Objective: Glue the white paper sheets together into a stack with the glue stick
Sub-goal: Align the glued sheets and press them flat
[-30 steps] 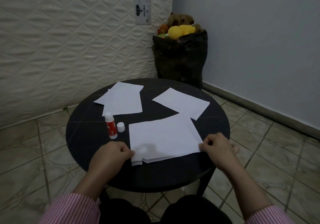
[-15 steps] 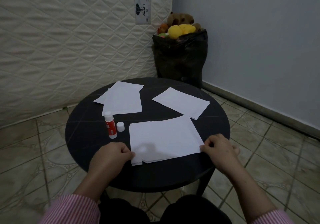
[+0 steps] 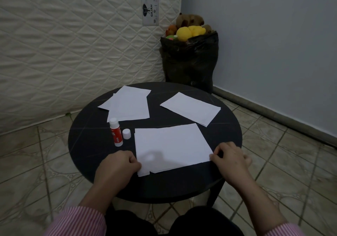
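Both hands pinch white stack (image 3: 171, 146) edges; lower sheets offset.

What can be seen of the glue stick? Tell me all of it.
The glue stick is a small tube with a red and white label and a white top, standing upright on the black round table, left of the near paper stack and just in front of the far-left sheets. Its white cap is off and sits beside it on the right. Neither hand touches it.
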